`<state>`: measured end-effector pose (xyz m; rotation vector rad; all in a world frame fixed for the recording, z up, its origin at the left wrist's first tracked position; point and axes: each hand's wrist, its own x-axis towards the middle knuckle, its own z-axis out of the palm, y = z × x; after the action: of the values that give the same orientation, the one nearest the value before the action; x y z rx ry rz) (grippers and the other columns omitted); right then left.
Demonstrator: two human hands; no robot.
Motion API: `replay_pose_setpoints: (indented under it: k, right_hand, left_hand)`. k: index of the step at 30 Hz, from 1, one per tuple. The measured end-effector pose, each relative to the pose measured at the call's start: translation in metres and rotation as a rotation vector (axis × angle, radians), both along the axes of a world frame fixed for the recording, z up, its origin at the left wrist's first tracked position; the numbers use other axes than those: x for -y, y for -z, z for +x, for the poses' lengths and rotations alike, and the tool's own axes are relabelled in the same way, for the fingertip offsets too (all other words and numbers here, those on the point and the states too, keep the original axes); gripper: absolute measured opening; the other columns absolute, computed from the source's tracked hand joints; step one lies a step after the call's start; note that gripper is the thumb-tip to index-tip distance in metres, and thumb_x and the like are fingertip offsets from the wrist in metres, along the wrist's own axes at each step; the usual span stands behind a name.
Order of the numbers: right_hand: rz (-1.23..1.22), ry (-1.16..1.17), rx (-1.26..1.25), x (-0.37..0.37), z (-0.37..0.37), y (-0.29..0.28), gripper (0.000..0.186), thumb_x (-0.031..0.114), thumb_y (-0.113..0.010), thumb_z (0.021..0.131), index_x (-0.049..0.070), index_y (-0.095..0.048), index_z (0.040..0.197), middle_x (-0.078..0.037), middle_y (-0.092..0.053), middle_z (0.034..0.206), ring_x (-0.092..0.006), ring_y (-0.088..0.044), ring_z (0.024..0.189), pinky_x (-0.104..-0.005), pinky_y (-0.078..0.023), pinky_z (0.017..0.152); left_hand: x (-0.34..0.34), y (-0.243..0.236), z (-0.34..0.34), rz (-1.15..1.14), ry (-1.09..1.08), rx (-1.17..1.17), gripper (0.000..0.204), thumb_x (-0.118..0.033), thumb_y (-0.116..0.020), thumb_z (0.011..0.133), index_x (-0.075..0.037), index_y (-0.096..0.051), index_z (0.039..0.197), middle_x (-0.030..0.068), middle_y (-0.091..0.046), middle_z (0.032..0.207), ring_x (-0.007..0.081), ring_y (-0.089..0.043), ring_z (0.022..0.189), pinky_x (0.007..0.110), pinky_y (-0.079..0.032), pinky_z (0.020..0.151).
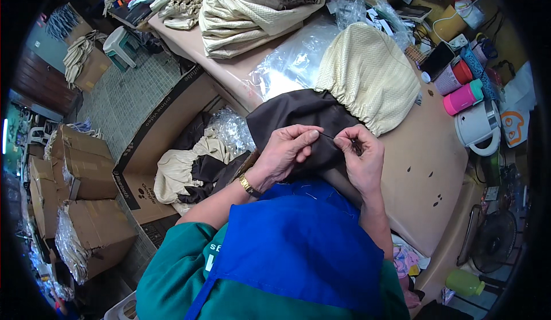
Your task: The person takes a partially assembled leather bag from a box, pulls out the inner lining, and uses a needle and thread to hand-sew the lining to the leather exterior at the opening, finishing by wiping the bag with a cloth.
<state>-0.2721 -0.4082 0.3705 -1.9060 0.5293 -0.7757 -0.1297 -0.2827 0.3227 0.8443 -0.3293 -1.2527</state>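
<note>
My left hand [287,150], with a gold watch [249,187] on its wrist, pinches a thin dark cord [328,136] between thumb and forefinger. My right hand [364,156] closes on the cord's other side, fingertips pressed together. The short stretch of cord runs between the two hands, just above a dark brown cloth [293,110]. That cloth lies at the table's near edge, joined to or touching a cream woven cover [370,73] with a gathered edge. Which of these the cord belongs to I cannot tell.
Folded cream covers [247,21] are stacked on the table [425,171] at the back left. Clear plastic bags [293,56] lie beside them. An open cardboard box [152,136] with covers stands at left. A pink bottle [462,97] and white jug [479,125] stand at right.
</note>
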Motion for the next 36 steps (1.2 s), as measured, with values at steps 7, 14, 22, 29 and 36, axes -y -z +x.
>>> replay_pose_setpoints:
  k: [7,14,22,29,36]
  right_hand:
    - [-0.354,0.132,-0.121,-0.018,-0.007,-0.041,0.03,0.009,-0.076,0.079,0.005,-0.063,0.106,-0.009,-0.059,0.092,-0.0276,-0.062,0.085,-0.0364,-0.05,0.072]
    - [-0.879,0.117,-0.16,-0.029,-0.01,-0.046,0.035,0.014,-0.075,0.077,0.009,-0.065,0.11,-0.005,-0.06,0.095,-0.0229,-0.06,0.08,-0.0364,-0.041,0.067]
    - [-1.116,0.152,-0.054,-0.03,-0.004,-0.036,0.022,0.014,-0.07,0.078,0.007,-0.071,0.099,0.0,-0.063,0.089,-0.0134,-0.056,0.066,-0.0318,-0.036,0.058]
    - [-1.046,0.121,-0.108,-0.035,-0.005,-0.034,0.026,0.011,-0.077,0.075,0.01,-0.072,0.1,-0.001,-0.062,0.082,-0.0174,-0.06,0.07,-0.0329,-0.04,0.058]
    - [-0.358,-0.024,-0.442,0.012,-0.035,-0.012,0.025,0.017,-0.076,0.078,0.006,-0.069,0.099,-0.012,-0.065,0.087,-0.0323,-0.066,0.085,-0.0395,-0.052,0.073]
  left_hand:
    - [-0.002,-0.017,-0.007,-0.085,-0.093,-0.315,0.016,-0.012,-0.059,0.098,0.003,-0.061,0.1,0.0133,-0.067,0.102,0.0238,-0.069,0.102,0.03,-0.06,0.09]
    - [-0.008,-0.018,-0.004,-0.261,-0.014,-0.376,0.014,-0.011,-0.053,0.101,0.0,-0.056,0.092,0.0142,-0.066,0.1,0.0267,-0.068,0.104,0.037,-0.057,0.095]
    - [-0.006,-0.023,-0.012,-0.246,-0.059,-0.319,0.014,-0.011,-0.053,0.101,-0.001,-0.057,0.092,0.0096,-0.065,0.096,0.019,-0.067,0.091,0.035,-0.057,0.09]
    - [-0.007,-0.043,-0.022,-0.184,-0.107,-0.27,0.019,-0.015,-0.054,0.101,-0.002,-0.056,0.088,0.0088,-0.063,0.092,0.0152,-0.064,0.087,0.034,-0.057,0.087]
    - [-0.028,-0.025,0.005,0.089,0.173,0.72,0.031,-0.029,-0.064,0.094,-0.002,-0.057,0.08,0.0096,-0.062,0.075,0.0243,-0.06,0.072,0.036,-0.045,0.064]
